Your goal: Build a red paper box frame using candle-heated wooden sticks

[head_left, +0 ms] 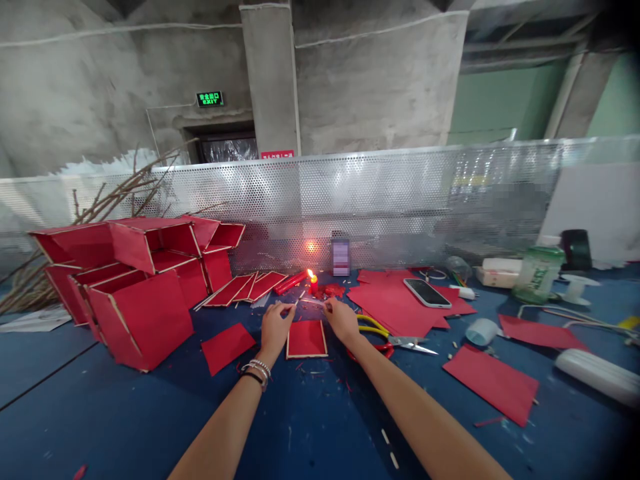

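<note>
My left hand (pixel 276 322) and my right hand (pixel 341 319) are both pinched on the ends of a thin stick (pixel 310 302), held level just in front of a lit red candle (pixel 313 283). Below the stick, between my hands, lies a small red paper panel with a wooden frame (pixel 306 339). Yellow-handled scissors (pixel 395 339) lie just right of my right wrist. My left wrist wears bead bracelets.
A stack of red framed paper boxes (pixel 140 280) stands at the left, with dry branches (pixel 100 207) behind. Red paper sheets (pixel 400 303), a phone (pixel 427 293), a green bottle (pixel 537 273) and a white tube (pixel 597 377) lie at the right. A perforated metal screen (pixel 400 193) backs the blue table.
</note>
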Available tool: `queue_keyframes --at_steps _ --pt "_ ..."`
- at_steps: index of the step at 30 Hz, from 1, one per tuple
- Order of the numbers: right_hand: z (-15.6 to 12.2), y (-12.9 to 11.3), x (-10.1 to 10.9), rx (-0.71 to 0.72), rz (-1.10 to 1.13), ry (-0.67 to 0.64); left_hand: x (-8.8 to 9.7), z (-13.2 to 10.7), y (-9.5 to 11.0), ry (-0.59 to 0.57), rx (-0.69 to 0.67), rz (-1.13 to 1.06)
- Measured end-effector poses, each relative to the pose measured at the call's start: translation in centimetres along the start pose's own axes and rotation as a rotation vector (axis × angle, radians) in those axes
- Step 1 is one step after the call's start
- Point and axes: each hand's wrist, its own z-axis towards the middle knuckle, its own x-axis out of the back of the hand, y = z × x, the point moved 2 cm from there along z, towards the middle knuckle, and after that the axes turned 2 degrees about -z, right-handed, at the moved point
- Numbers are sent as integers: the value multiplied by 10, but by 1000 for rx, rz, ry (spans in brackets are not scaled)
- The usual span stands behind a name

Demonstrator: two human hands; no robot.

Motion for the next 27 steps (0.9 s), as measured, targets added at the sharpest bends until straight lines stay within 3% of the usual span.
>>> queue_keyframes --at_steps 12,20,27 --pt "-2 -4 3 30 -72 12 -3 0 -6 32 96 -65" --pt "1 4 1 -105 -55 35 -2 -2 1 76 129 -111" --pt "-3 -3 7 -85 41 154 2 -1 -9 167 294 -150"
